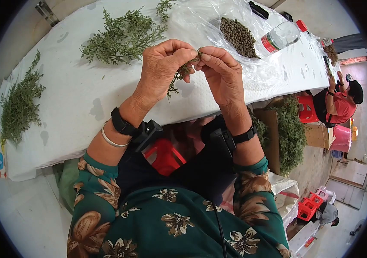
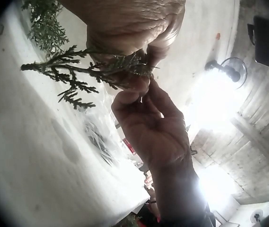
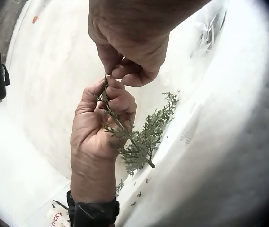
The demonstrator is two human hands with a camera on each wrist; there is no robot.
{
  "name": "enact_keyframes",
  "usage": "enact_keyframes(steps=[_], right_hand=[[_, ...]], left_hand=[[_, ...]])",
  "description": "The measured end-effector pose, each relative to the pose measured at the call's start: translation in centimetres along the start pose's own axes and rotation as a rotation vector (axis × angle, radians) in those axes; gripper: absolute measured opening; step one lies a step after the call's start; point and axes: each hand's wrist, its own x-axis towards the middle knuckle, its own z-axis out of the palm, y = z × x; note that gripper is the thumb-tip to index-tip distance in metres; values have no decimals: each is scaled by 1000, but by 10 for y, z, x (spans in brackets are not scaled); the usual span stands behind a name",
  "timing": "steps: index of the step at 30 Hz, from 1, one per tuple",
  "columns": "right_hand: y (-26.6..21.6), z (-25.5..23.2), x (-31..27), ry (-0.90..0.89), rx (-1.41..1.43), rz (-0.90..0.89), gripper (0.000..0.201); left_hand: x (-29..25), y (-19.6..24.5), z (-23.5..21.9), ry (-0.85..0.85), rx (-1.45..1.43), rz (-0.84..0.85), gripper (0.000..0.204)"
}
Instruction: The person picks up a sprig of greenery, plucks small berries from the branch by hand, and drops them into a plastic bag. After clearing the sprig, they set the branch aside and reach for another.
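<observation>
A small green sprig (image 1: 174, 82) (image 2: 84, 71) hangs from the fingers of the left hand (image 1: 162, 64), its cut stem end pointing away from the palm. The left hand (image 2: 129, 23) (image 3: 99, 127) pinches the sprig near its tip between thumb and curled fingers. Meeting it fingertip to fingertip, the right hand (image 1: 224, 77) (image 2: 158, 132) (image 3: 129, 38) pinches the sprig's tip with thumb and index finger. What exactly lies between the right fingertips is too small to tell.
Cut branches (image 1: 116, 38) lie behind the hands, more (image 1: 22, 101) at far left. Brown round pellets (image 1: 238, 38) sit on clear plastic beside a bottle (image 1: 281, 36). A box of greenery (image 1: 290, 133) stands right, below the table edge. A person (image 1: 342, 103) sits farther right.
</observation>
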Motion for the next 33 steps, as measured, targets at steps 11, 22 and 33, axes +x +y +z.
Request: enact_keyframes(steps=[11,22,33], right_hand=[[0,-2,0,-45,93,28,13],[-1,-3,-1,-26,15,13,13],[-3,-2,-3,-36,-81,-22,15]], left_hand=[[0,0,0,34,10,6,12],[-2,0,2,-14,18,11,12],[0,-2,-3,-42,-106,-67,14]])
